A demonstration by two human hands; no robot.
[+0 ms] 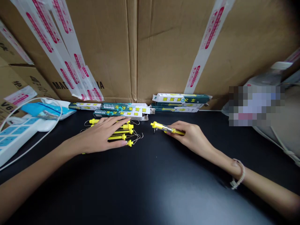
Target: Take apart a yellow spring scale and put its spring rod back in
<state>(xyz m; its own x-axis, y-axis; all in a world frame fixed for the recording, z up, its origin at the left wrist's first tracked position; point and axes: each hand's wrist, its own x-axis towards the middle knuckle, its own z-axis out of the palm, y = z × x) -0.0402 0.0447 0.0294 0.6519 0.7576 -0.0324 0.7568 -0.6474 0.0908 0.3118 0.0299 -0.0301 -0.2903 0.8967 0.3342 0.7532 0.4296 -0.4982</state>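
Observation:
Several yellow tubular spring scales with wire hooks lie side by side on the black tabletop, left of the middle. Across them rests my left hand, palm down with fingers stretched out, hiding much of their length. My right hand is closed around one more spring scale, which has a clear tube and a yellow cap pointing left. That scale sits just above or on the table; I cannot tell which. Behind the scales stand printed green-and-white boxes, some with end flaps open.
More green-and-white boxes are stacked at the back right, against a large taped cardboard box. At the left lie a white power strip, a cable and a blue packet. A plastic bottle and a pale bag occupy the right side.

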